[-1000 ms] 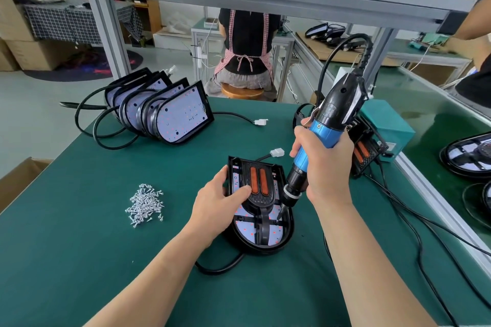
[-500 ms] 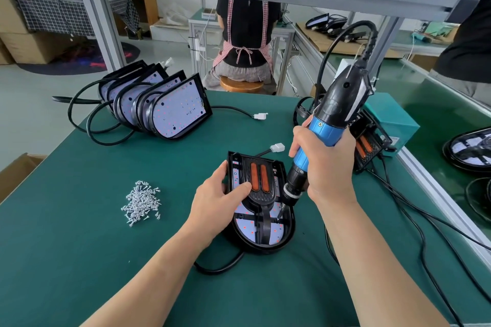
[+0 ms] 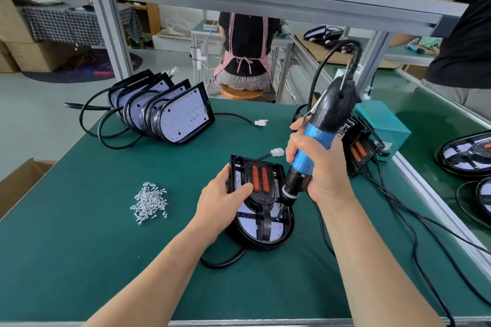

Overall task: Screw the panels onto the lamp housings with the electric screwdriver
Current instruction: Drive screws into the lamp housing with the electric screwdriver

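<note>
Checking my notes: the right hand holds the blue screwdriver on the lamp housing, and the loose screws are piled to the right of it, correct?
Not quite. The head view shows the pile of screws lying left of the lamp housing, beyond the left hand. The right hand does hold the blue screwdriver.

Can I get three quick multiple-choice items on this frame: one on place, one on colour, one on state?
1. Where is the pile of loose screws relative to the lamp housing being worked on?
A. To its left on the mat
B. Inside it
C. Behind the teal box

2. What colour is the grip of the electric screwdriver?
A. Red
B. Blue
C. Yellow

3. What is the left hand doing?
A. Picking up a screw
B. Resting flat on the mat
C. Holding the housing steady

Answers:
1. A, the pile lies on the green mat to the left of the housing.
2. B, the section gripped by the right hand is blue, below a black upper body.
3. C, its thumb and fingers rest on the housing's left edge while the driver's tip points down into it.
</note>
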